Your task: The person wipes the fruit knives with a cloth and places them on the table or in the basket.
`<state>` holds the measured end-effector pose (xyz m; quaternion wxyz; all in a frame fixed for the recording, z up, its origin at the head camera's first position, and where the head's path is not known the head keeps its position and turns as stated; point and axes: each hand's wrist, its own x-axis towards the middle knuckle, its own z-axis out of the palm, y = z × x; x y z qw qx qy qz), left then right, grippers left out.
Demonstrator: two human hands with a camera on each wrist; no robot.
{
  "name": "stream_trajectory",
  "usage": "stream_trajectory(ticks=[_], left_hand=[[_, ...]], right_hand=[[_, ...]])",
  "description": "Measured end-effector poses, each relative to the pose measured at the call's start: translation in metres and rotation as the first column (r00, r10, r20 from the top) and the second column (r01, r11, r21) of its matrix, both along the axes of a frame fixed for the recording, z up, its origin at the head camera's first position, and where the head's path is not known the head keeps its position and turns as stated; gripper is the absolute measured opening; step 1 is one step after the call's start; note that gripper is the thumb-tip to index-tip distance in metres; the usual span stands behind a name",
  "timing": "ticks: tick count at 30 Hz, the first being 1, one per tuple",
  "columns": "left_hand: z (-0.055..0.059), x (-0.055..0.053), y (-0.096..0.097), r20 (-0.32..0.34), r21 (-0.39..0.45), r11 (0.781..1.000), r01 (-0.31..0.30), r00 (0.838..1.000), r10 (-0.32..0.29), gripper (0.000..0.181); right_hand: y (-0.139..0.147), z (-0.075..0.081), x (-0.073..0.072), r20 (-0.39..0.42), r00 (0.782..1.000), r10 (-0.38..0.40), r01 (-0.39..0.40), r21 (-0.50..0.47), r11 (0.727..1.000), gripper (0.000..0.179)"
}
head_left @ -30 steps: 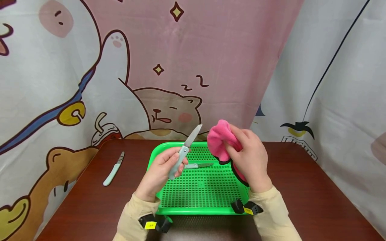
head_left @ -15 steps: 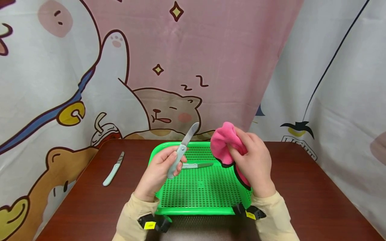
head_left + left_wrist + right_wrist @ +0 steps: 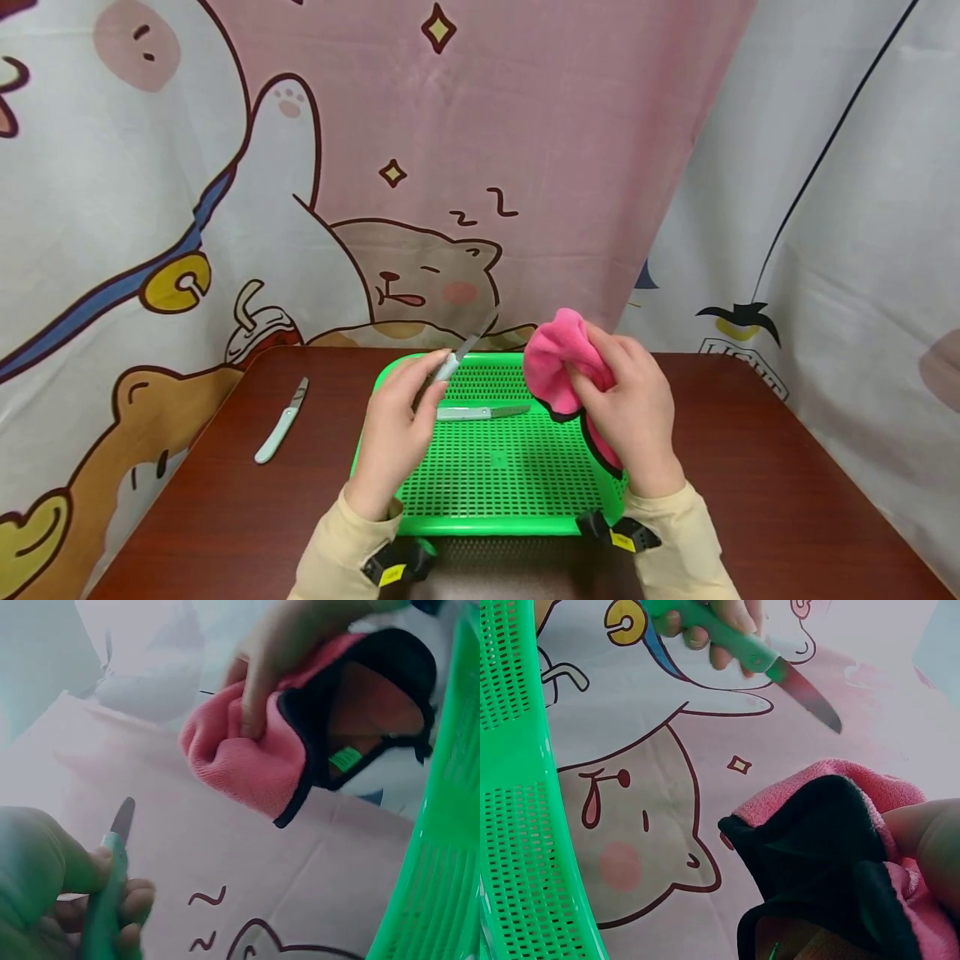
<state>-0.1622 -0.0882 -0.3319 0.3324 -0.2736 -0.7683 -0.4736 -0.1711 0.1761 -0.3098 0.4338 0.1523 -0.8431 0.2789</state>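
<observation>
Over the left part of a green basket, my left hand (image 3: 393, 442) grips a small knife (image 3: 447, 367) by its pale green handle. The blade points up and away to the right, looking thin in the head view; in the right wrist view the knife (image 3: 806, 694) shows its flat side. To the right, my right hand (image 3: 633, 408) pinches a bunched pink cloth (image 3: 558, 358) with black edging, apart from the blade. In the left wrist view the cloth (image 3: 247, 776) hangs in folds. A second knife (image 3: 468, 413) lies in the basket, its handle end partly behind my left hand.
The green basket (image 3: 495, 525) with perforated floor stands mid-table. On the brown table (image 3: 750, 467), left of the basket, lies another pale-handled knife (image 3: 281, 429). A printed cartoon curtain (image 3: 570, 150) hangs behind the table.
My left hand has rolled over so its back faces the head camera, turning the knife from flat to nearly edge-on. My right hand and the cloth have shifted slightly right.
</observation>
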Motion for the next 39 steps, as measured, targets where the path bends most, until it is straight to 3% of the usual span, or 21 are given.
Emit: stream_trajectory(ticks=[1,3,6,19,30,36,39], left_hand=[[0.000,0.000,0.001,-0.078,-0.029,0.998,-0.054,0.996,0.051,0.038],[0.002,0.001,0.002,-0.197,-0.065,0.987,-0.149,0.971,0.134,0.042],[0.004,0.002,0.003,-0.295,-0.075,0.973,-0.218,0.937,0.187,0.044],[0.008,0.005,0.006,-0.479,-0.074,0.939,-0.336,0.838,0.262,0.032],[0.007,0.005,0.010,-0.488,-0.058,0.919,-0.389,0.815,0.314,0.018],[0.006,0.006,0.015,-0.465,-0.067,0.913,-0.403,0.822,0.329,0.017],[0.005,0.007,0.017,-0.452,-0.076,0.909,-0.409,0.827,0.334,0.018]], right_hand=[[0.000,0.000,0.000,-0.001,1.000,0.001,-0.001,0.000,1.000,0.049],[0.000,0.000,0.000,0.000,1.000,0.001,-0.001,0.001,1.000,0.049],[0.000,-0.001,0.000,0.005,1.000,-0.002,0.002,0.002,1.000,0.049],[-0.003,-0.005,0.003,0.011,1.000,0.008,-0.008,-0.001,1.000,0.051],[-0.008,-0.007,0.005,-0.039,0.999,0.032,-0.032,0.000,0.999,0.050],[-0.028,-0.006,0.010,-0.131,0.984,0.124,-0.120,0.039,0.992,0.043],[-0.041,-0.006,0.011,-0.139,0.976,0.169,-0.163,0.055,0.985,0.040]])
